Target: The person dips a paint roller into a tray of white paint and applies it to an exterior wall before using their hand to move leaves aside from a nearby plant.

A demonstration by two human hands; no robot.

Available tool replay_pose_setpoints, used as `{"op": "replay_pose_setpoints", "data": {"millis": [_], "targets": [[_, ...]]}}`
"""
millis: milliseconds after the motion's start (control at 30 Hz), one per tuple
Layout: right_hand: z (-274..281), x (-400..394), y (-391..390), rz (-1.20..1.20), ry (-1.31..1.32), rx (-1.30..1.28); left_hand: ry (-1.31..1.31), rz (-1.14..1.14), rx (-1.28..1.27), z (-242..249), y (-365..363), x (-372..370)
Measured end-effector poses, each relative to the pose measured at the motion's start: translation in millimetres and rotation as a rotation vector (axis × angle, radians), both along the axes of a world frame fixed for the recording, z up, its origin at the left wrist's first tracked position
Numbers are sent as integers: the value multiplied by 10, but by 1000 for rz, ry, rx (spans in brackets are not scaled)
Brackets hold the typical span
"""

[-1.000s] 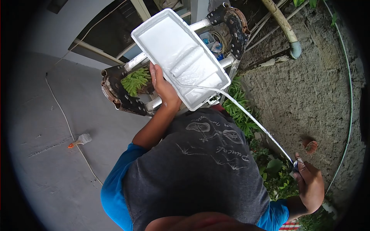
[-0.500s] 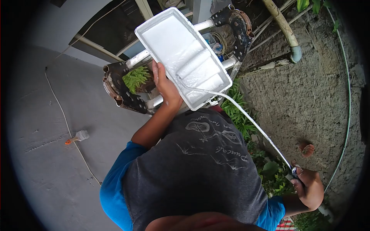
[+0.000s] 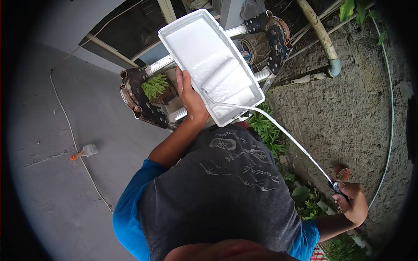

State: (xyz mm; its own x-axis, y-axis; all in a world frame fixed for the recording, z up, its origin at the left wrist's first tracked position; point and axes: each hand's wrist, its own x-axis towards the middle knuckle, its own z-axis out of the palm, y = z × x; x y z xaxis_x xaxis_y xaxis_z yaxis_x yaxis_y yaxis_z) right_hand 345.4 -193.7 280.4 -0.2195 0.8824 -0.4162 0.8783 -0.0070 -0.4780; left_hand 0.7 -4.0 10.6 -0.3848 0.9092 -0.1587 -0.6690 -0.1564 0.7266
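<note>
**A:** Two things in hand. Biggest first: white rectangular plastic paint tray (image 3: 204, 48), full of white paint, sitting on top of an aluminium stepladder with dark rusted hinge brackets (image 3: 141, 102). Left hand (image 3: 189, 98) is on the tray's near long edge, fingers curled up over the rim, thumb side under or against the wall. I can't tell which.

**B:** How does the tray look to handle?

**A:** My guess is thin-walled and a bit flexible, heavy at whichever end the paint pools, and slick wherever it's wet. Liquid will slosh if it tips. Best hold is the dry outer rim, mid-length, right where those fingers already sit; a corner grip would likely twist it.

**B:** And the roller?

**A:** White paint-soaked roller sleeve (image 3: 220, 74) lies in the tray, just beyond the left fingertips, towards the tray's middle. Its long thin paint-streaked pole (image 3: 287, 135) runs out over the tray's near corner, down to the right hand (image 3: 352, 202). Fingers there are wrapped tight around the pole's far end, by a dark collar.

**B:** Handling?

**A:** Stiff pole, probably light, but end-heavy with a loaded sleeve, so it'll lever against a one-handed end grip. Paint on the shaft looks slippery; the bare grip end is the place.

**B:** Anything smaller?

**A:** Small orange-handled flat paintbrush (image 3: 83, 152) on the grey concrete, well off from both hands, far to the left fingers' outer side.
</note>
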Motion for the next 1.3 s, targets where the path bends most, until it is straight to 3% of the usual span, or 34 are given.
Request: {"op": "replay_pose_setpoints", "data": {"millis": [133,200,267,333,367,467,533,600,633,733,767,800,867,1067,1133,1267,1300], "targets": [[-400,-67,67,81,-34,305,69,10,-1,-104,23,-21],[-373,-130,125,-3,-56,137,-9,-14,30,-79,15,-18],[-293,18,72,58,-53,186,-2,-11,23,-38,4,-4],[-108,127,-2,-222,-102,-152,6,2,16,-27,1,-3],[-160,307,-224,-261,-104,20,20,5,19,-29,5,-2],[-107,247,-248,-319,-37,46,27,2,26,-52,11,-15],[-92,55,-48,-198,-80,59,19,-12,34,-64,19,-13],[-218,-35,62,-191,-107,-61,-8,-1,9,-70,13,-25],[-312,-171,96,-107,-59,123,-6,-6,10,-76,9,-34],[-532,1,31,-87,-49,279,-6,-16,20,-84,18,-31],[-413,108,77,-67,-135,125,8,-21,21,-76,12,-23],[-397,226,56,-61,-133,125,22,-23,23,-69,12,-22],[-357,457,-70,-162,118,145,40,-11,18,-61,15,-18],[-388,477,-47,-281,132,104,53,-28,26,-70,23,-28],[-372,207,56,-98,-213,220,31,-32,39,-60,18,-27],[-19,186,-52,-106,-362,160,51,9,10,-38,16,-24],[31,128,-145,-141,-369,281,45,7,5,-31,10,-14]]}}
